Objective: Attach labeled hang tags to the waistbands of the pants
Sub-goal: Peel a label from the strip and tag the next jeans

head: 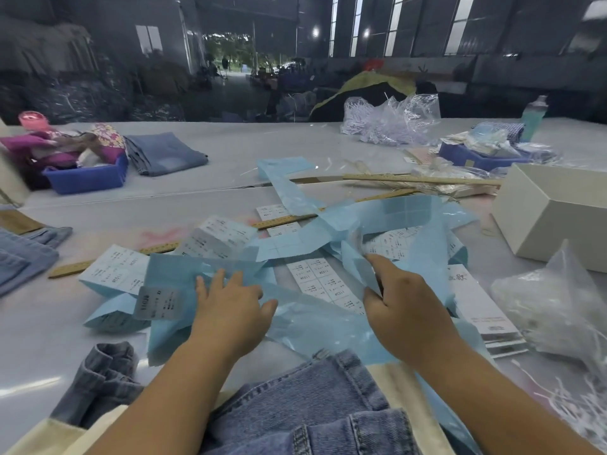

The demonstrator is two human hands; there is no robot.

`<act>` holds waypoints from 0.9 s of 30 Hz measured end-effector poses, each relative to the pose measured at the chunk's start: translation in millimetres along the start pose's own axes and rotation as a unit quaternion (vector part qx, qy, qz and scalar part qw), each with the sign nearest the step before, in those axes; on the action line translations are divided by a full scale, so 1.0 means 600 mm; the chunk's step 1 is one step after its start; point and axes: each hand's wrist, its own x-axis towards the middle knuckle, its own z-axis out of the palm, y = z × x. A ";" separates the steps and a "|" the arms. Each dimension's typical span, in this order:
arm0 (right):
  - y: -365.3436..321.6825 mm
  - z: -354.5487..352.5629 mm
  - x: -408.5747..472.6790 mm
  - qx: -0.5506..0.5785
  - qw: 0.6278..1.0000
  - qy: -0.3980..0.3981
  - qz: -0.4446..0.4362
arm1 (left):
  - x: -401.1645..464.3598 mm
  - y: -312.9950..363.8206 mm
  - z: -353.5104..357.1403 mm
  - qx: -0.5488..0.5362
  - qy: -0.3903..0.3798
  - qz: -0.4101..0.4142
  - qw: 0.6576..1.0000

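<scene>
At centre frame the left hand (231,298) lies spread, fingers straight, pressing on blue backing paper (295,323) strewn over the surface (49,349). The right hand (399,305) pinches a fold of that paper (thumb side hidden). White label sheets (323,284) lie between the hands, more to the upper left. The pants (305,408) lie at bottom centre, nearest the camera. Hang tags (479,310) are stacked at right, beside a plastic bag (555,310).
</scene>
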 end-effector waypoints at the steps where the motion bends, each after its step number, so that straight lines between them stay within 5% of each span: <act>1: -0.011 -0.004 0.001 0.011 1.000 0.006 -0.015 | -0.003 0.007 -0.008 -0.020 0.025 0.001 1.000; 3: -0.029 -0.008 0.001 0.008 0.999 0.014 -0.031 | -0.015 0.023 -0.030 -0.193 0.126 0.025 0.973; 4: -0.039 -0.008 0.000 -0.012 0.999 0.020 -0.038 | -0.022 0.032 -0.042 -0.345 0.133 0.049 0.928; 6: -0.058 -0.001 -0.003 -0.070 0.996 0.035 -0.053 | -0.040 0.050 -0.064 -0.590 -0.013 0.130 0.797; 7: -0.067 0.004 -0.005 -0.088 0.994 0.031 -0.061 | -0.048 0.058 -0.070 -0.626 -0.085 0.155 0.760; 9: -0.077 0.012 -0.008 -0.083 0.994 0.009 -0.077 | -0.058 0.067 -0.073 -0.617 -0.129 0.170 0.757; 12: -0.074 0.010 -0.009 -0.056 0.993 -0.051 -0.096 | -0.049 0.069 -0.068 -0.650 -0.084 0.086 0.750; 16: -0.072 0.007 -0.013 -0.014 0.988 -0.109 -0.110 | -0.037 0.057 -0.061 -0.752 -0.066 0.018 0.656; 20: -0.062 -0.011 0.007 0.086 0.995 -0.051 -0.031 | -0.034 0.044 -0.062 -0.807 -0.060 0.014 0.588; 23: -0.055 -0.019 0.033 0.180 0.979 -0.072 0.069 | -0.037 0.044 -0.062 -0.798 -0.066 0.040 0.598; 27: -0.055 -0.016 0.045 0.409 0.893 -0.132 0.136 | -0.039 0.047 -0.064 -0.761 -0.074 0.078 0.639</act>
